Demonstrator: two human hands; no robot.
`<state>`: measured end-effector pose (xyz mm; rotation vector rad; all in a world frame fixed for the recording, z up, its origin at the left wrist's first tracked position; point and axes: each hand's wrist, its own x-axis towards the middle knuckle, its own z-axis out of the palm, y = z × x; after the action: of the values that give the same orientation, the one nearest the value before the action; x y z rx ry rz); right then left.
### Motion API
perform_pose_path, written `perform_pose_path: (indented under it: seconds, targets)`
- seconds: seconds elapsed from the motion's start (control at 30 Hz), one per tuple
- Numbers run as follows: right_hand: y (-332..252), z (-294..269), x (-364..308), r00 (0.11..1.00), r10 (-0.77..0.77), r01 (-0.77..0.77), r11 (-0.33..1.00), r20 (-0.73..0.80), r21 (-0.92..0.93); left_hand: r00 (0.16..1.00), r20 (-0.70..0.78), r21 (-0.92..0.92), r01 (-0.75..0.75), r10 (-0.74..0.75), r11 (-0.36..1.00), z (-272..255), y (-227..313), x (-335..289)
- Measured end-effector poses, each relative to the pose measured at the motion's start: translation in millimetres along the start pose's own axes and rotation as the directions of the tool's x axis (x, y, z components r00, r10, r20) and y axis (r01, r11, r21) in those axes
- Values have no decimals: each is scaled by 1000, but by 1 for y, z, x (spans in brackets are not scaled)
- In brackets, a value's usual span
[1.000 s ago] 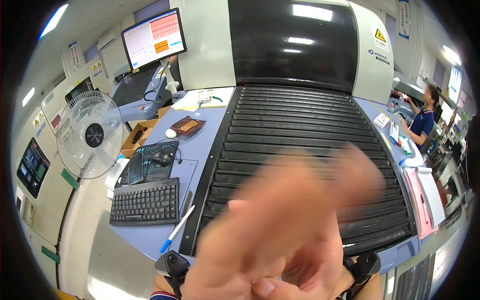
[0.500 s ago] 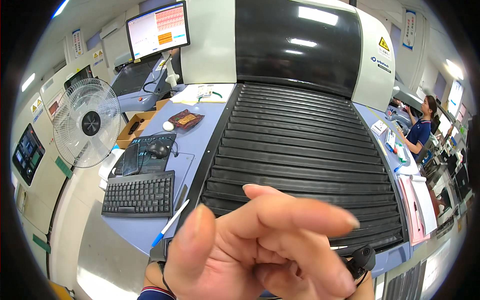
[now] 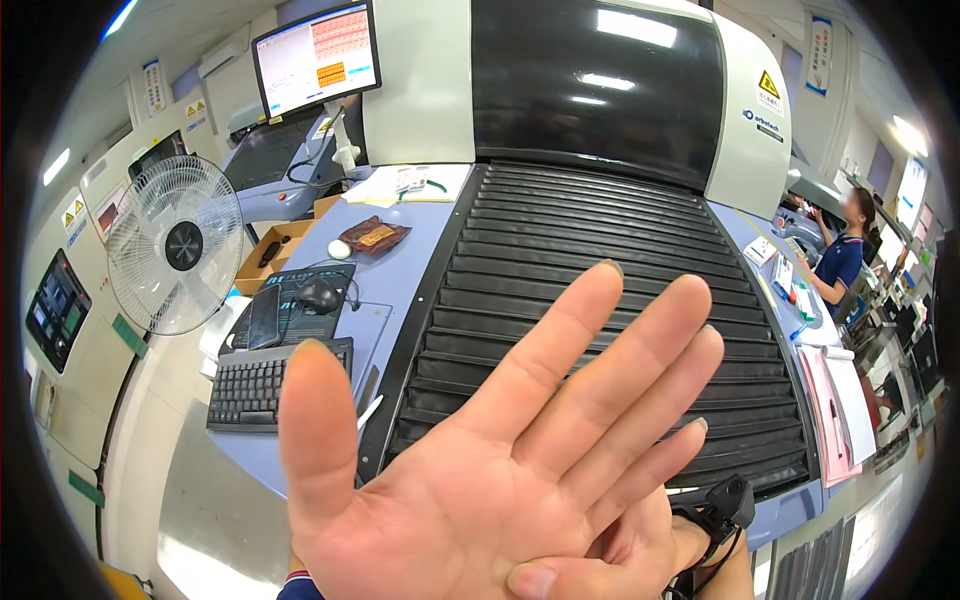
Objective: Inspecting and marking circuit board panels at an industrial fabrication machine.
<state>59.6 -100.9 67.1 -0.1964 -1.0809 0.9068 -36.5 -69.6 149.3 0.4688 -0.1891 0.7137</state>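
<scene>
My left hand (image 3: 470,500) is raised close to the camera, palm toward me, with its fingers stretched out and its thumb apart on the left. It holds nothing. Behind and below it is my right hand (image 3: 625,560), whose thumb lies across the lower palm of the left. The other right fingers are mostly hidden behind the left hand, along its little-finger edge. A small black camera on a strap (image 3: 725,505) sits on my right wrist. Beyond the hands lies the ribbed black cover (image 3: 590,245) of a large machine.
On the blue-grey left ledge are a black keyboard (image 3: 245,392), a mouse (image 3: 318,294), a phone (image 3: 264,317), a partly covered pen (image 3: 368,412) and a dark red packet (image 3: 374,236). A fan (image 3: 183,247) stands left. Papers (image 3: 838,415) lie right; a person (image 3: 840,262) works beyond.
My left hand has gone from curled fingers to a flat, spread palm and now covers much of the pen. My right thumb has come into view on the left palm.
</scene>
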Motion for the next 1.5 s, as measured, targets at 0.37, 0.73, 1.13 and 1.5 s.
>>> perform_pose_path:
  seconds: [0.37, 0.73, 1.13, 1.5]
  targets:
    - [1, 0, 0, 1000, 3, -3, 1000, 1, 14, 1000, 1, 0, -10, 10, 1000, -4, -1, -3]
    - [3, -6, 1, 1000, 7, -7, 995, -3, 97, 1000, 5, -13, -9, 10, 1000, -4, -3, -2]
    - [8, -2, 4, 1000, -5, 6, 998, -29, 67, 1000, -15, -9, -13, 13, 1000, -2, -3, -6]
    - [8, -3, 6, 999, -7, 7, 1000, -35, -1, 1000, -12, -20, -10, 10, 1000, -6, -3, -4]
